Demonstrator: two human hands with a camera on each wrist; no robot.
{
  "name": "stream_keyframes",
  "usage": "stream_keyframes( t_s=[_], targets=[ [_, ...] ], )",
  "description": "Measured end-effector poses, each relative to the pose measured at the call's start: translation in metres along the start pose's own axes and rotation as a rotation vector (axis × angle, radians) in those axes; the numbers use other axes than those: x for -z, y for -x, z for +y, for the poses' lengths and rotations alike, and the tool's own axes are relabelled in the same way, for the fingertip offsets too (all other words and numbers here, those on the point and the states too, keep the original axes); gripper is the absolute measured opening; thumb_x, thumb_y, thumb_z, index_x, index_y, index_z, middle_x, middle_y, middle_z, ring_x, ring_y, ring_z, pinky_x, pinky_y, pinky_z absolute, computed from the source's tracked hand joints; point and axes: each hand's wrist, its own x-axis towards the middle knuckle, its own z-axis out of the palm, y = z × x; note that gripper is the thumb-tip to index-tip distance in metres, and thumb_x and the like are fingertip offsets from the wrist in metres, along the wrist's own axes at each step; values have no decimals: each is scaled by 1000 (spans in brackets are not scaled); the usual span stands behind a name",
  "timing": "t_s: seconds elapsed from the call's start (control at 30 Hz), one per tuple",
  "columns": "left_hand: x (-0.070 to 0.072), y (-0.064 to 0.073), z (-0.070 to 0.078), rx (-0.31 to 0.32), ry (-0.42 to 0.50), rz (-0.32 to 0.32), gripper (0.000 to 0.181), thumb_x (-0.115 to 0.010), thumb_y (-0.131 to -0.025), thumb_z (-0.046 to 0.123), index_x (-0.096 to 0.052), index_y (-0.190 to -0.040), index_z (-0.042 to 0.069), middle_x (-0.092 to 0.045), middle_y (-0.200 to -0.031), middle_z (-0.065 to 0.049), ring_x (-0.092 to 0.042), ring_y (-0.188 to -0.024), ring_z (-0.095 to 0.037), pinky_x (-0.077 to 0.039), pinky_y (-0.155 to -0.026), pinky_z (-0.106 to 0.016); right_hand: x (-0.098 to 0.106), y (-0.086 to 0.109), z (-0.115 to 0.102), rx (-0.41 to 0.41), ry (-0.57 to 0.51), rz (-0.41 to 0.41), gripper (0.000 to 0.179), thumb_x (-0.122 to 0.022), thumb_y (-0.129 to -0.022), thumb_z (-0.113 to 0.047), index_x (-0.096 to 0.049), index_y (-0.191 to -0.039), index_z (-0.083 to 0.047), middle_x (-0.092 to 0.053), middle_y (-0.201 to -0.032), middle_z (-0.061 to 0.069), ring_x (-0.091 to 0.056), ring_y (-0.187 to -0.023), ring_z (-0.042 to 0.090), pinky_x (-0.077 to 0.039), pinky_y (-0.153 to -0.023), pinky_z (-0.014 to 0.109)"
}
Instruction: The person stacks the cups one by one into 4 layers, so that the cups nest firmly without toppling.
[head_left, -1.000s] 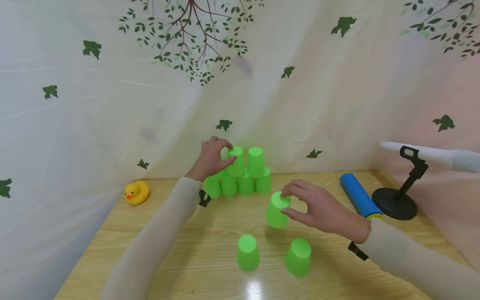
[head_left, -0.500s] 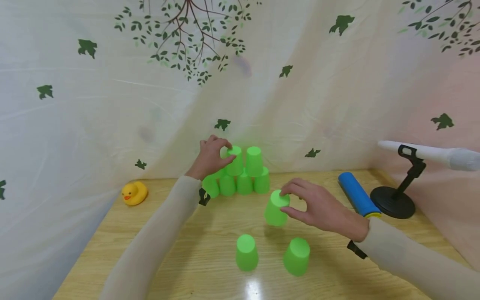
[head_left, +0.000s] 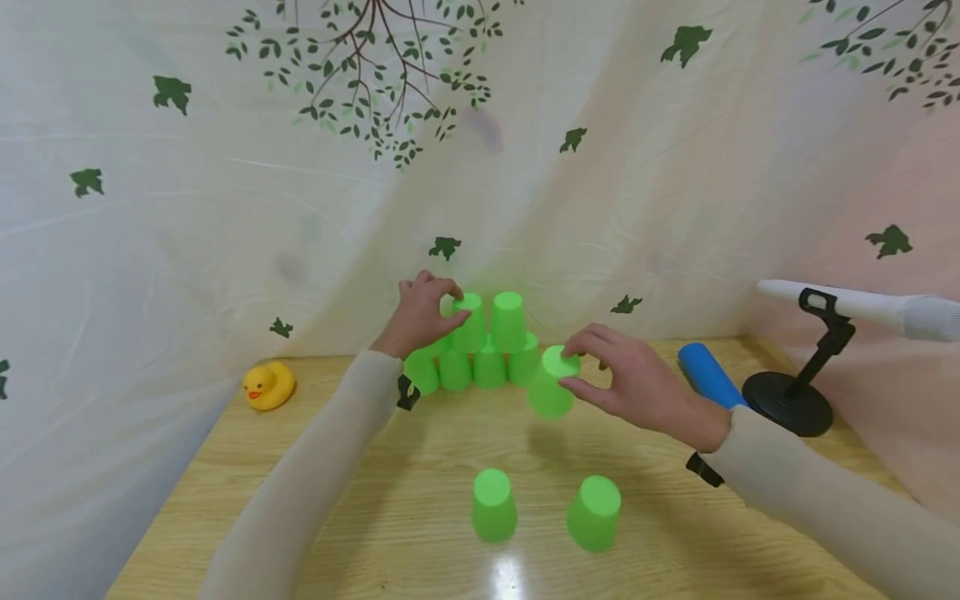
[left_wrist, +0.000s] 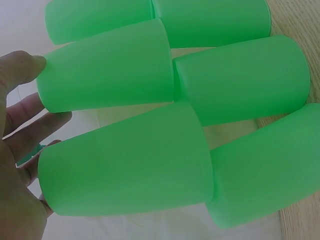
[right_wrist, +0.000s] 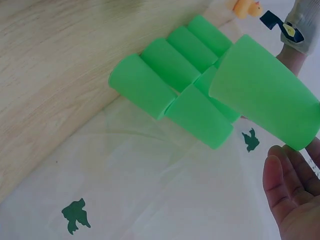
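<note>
In the head view, upside-down green cups stand in two rows against the back cloth: a lower row (head_left: 490,369) and an upper row partly hidden by my left hand (head_left: 425,315). That hand pinches an upper-row cup (head_left: 470,323) near its closed top; the left wrist view has the thumb (left_wrist: 25,67) against its edge. Beside it stands another upper cup (head_left: 508,321). My right hand (head_left: 637,383) holds a green cup (head_left: 550,387) by its narrow end, raised above the table, right of the rows. Closer to me, two more cups stand apart, one left (head_left: 494,506), one right (head_left: 594,514).
A yellow rubber duck (head_left: 270,386) sits at the back left of the wooden table (head_left: 360,508). At the right lie a blue cylinder (head_left: 707,375), partly behind my right arm, and a white microphone (head_left: 862,308) on a black stand (head_left: 787,404). Patterned cloth hangs behind.
My right hand has raised its cup and moved it farther back, toward the rows. The left hand stays on its cup, and the two front cups have not moved.
</note>
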Motion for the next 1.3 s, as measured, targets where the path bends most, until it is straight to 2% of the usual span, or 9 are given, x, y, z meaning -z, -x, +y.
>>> stream_keyframes(
  t_s=[0.4, 0.67, 0.9, 1.03, 1.17, 1.3],
  targets=[
    [2, 2, -2, 29, -7, -23, 29, -68, -86, 32, -65, -104, 9, -62, -103, -1, -41, -96, -22, -22, -81, -41, 0, -13, 5, 14, -10, 40, 31, -78, -78, -16, -61, -103, -9, -58, -101, -1, -54, -83, 10, -49, -65, 32],
    [4, 3, -4, 46, -5, -42, 30, -66, -87, 32, -64, -107, 10, -62, -107, -2, -41, -97, -21, -22, -81, -41, -1, -13, 13, -53, -40, 21, 30, -77, -80, -16, -61, -104, -9, -57, -102, -2, -54, -82, 12, -50, -63, 29],
    [8, 4, -8, 23, 0, -28, 31, -67, -86, 33, -64, -107, 11, -61, -109, -4, -41, -102, -24, -23, -82, -43, 0, -18, 20, -51, -44, 33, 29, -75, -82, -15, -59, -106, -9, -56, -103, -1, -52, -89, 13, -48, -67, 30],
    [14, 7, -9, 15, 7, -6, 30, -68, -85, 32, -64, -107, 11, -61, -112, -6, -40, -105, -26, -24, -89, -50, 0, -25, 22, -49, -46, 46, 28, -74, -83, -15, -59, -106, -9, -56, -103, -2, -52, -90, 13, -48, -67, 30],
    [21, 15, -10, -43, 22, 53, 28, -69, -85, 28, -64, -103, 9, -62, -113, -6, -40, -106, -26, -25, -90, -53, 1, -33, 23, -52, -47, 57, 26, -73, -84, -17, -60, -105, -11, -57, -102, -4, -53, -88, 12, -49, -66, 30],
    [29, 28, -9, -151, 40, 118, 23, -71, -83, 25, -65, -98, 9, -61, -109, -5, -41, -103, -26, -29, -87, -48, 1, -41, 22, -41, -53, 66, 25, -73, -84, -19, -60, -104, -11, -57, -101, -4, -53, -85, 10, -49, -65, 29]
  ],
)
